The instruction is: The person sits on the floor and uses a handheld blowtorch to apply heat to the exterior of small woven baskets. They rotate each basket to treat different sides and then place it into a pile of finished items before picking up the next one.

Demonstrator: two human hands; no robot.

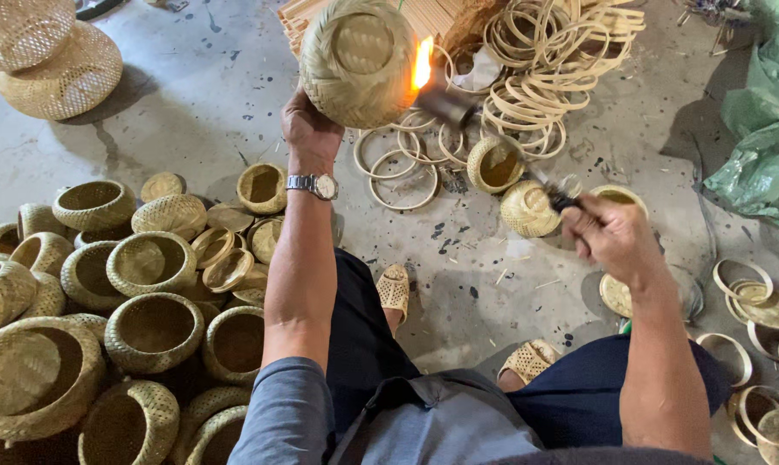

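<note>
Left hand (308,129) raised, fingers curled up under a woven bamboo basket (358,60), bottom turned toward the camera, held well above the concrete floor (209,95); right hand (609,234) fisted round the handle of a gas torch (493,142), flame (421,63) licking the basket's right flank. Likely trouble — lingering in one spot, scorching or igniting the thin strips instead of merely singeing stray fibres; flame close to the gripping fingers, so a slip of the wrist risks a burn. Loose bamboo hoops (536,86) and split sticks (424,13) just behind the flame — dry tinder if the nozzle swings wide; piled finished baskets (148,327) at left safely apart.
</note>
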